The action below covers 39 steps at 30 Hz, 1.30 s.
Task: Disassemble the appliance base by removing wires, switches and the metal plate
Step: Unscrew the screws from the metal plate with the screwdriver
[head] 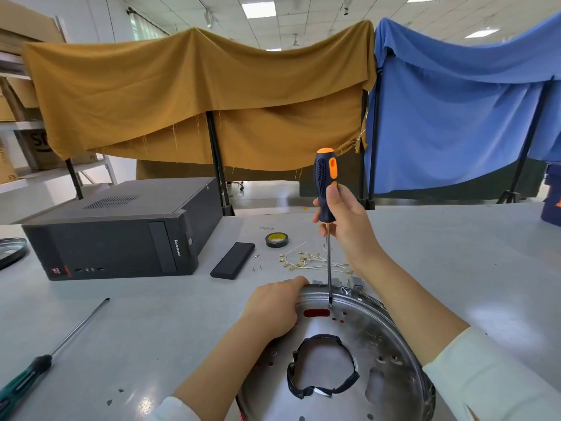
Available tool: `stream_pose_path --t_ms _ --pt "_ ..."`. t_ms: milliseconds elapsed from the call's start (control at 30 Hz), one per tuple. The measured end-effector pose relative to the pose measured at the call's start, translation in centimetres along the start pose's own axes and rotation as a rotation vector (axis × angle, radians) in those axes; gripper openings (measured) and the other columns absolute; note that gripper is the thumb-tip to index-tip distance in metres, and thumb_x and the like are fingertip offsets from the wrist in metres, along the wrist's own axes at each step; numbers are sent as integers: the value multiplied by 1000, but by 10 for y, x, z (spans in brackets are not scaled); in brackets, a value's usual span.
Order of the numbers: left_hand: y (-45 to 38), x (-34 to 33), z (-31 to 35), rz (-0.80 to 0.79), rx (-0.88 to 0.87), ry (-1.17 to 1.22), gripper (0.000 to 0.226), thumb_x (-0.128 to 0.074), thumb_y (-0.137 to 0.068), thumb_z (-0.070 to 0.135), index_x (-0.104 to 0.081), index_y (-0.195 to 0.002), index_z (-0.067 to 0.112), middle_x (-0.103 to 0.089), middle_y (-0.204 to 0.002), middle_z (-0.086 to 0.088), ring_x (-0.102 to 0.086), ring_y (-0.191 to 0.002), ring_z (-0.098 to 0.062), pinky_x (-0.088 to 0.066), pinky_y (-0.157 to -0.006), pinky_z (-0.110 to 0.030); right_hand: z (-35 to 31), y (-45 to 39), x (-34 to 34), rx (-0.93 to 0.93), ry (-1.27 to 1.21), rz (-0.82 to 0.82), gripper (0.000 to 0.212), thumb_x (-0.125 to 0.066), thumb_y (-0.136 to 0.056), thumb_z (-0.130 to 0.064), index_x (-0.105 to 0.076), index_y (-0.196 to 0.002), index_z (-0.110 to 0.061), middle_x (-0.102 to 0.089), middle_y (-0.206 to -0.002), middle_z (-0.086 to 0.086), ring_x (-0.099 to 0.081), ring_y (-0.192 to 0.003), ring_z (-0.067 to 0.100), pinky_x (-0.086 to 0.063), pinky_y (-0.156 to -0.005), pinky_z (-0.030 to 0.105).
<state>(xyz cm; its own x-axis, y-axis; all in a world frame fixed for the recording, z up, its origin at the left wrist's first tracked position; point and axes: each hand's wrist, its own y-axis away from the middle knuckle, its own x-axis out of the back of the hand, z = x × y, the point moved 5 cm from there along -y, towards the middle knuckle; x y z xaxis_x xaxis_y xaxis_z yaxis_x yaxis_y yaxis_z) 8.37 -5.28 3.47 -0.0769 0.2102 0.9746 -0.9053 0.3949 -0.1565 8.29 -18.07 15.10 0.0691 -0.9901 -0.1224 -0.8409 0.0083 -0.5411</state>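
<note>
The round metal plate (376, 335) of the appliance base lies at the table's near edge, with a black-taped opening in its middle. My left hand (273, 308) grips the plate's left rim. My right hand (343, 220) holds a black and orange screwdriver (325, 183) upright, its tip set on a screw near the plate's far rim. Beyond the plate lie several loose white wires (312, 262) with brass terminals, and small grey switches (355, 282) sit just behind the rim.
A black desktop computer case (121, 232) lies at the left, with a black flat box (233, 260) and a tape roll (277, 240) beside it. A green-handled screwdriver (45, 363) rests at the near left. Loose screws (257, 268) lie nearby. Draped cloths hang behind.
</note>
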Motion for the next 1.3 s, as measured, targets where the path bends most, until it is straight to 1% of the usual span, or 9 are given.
stream_pose_path --t_ms 67,133,200,267,400,567,700,967,1300 --pt "2 1 2 30 -44 6 55 -46 -86 16 -26 -134 37 -59 -124 5 -60 -98 -28 -43 -75 -33 1 0 -2 -22 -25 -14 25 -38 -96 -40 -50 -104 -20 -53 -82 1 -49 -64 8 -39 -49 20" --pt "3 4 4 58 -74 68 46 -45 -90 19 -24 -126 37 -53 -129 10 -60 -97 -27 -48 -77 -36 2 0 -2 -34 -61 -9 31 -47 -89 -44 -45 -108 -19 -52 -79 1 -46 -62 8 -38 -48 18" --pt "3 6 4 73 -96 99 33 -43 -92 18 -31 -117 36 -46 -130 13 -59 -96 -24 -48 -78 -37 4 0 -2 -26 -64 5 28 -56 -90 -34 -40 -108 -19 -51 -79 1 -45 -61 9 -38 -48 17" --pt "1 5 5 71 -123 104 26 -42 -93 19 -41 -113 36 -42 -128 15 -56 -98 -20 -46 -77 -33 5 0 -2 -1 -58 1 19 -54 -94 -24 -40 -106 -17 -51 -77 4 -46 -61 10 -39 -48 18" --pt "-2 6 5 41 -156 187 24 -46 -95 20 -53 -115 32 -42 -128 15 -49 -111 -12 -41 -87 -24 4 0 -3 4 -67 -8 17 -41 -99 -28 -49 -108 -15 -52 -81 4 -49 -64 9 -39 -50 22" --pt "-3 12 4 -40 -161 230 26 -54 -93 25 -57 -119 27 -49 -125 7 -44 -118 -11 -36 -103 -28 1 -2 0 -6 -161 1 26 -36 -99 -30 -50 -115 -15 -53 -80 2 -46 -65 9 -35 -50 19" --pt "-4 17 7 -74 -171 207 30 -57 -92 32 -58 -121 25 -52 -124 5 -42 -118 -12 -33 -103 -26 -5 -3 -2 -6 -195 -10 22 -34 -101 -27 -51 -110 -16 -52 -79 3 -45 -65 10 -33 -50 21" --pt "-7 19 21 -2 -163 233 35 -70 -82 37 -67 -111 18 -56 -122 5 -42 -117 -14 -31 -101 -22 -23 -2 -6 0 -257 -12 23 -33 -102 -25 -51 -108 -12 -50 -79 4 -43 -65 12 -28 -52 25" --pt "4 26 18 147 -90 489 6 -68 -85 27 -73 -86 25 -59 -114 14 -43 -116 -7 -29 -99 -19 -31 5 -2 -14 -380 -12 23 -40 -100 -28 -49 -108 -9 -50 -76 4 -44 -64 13 -31 -50 23"
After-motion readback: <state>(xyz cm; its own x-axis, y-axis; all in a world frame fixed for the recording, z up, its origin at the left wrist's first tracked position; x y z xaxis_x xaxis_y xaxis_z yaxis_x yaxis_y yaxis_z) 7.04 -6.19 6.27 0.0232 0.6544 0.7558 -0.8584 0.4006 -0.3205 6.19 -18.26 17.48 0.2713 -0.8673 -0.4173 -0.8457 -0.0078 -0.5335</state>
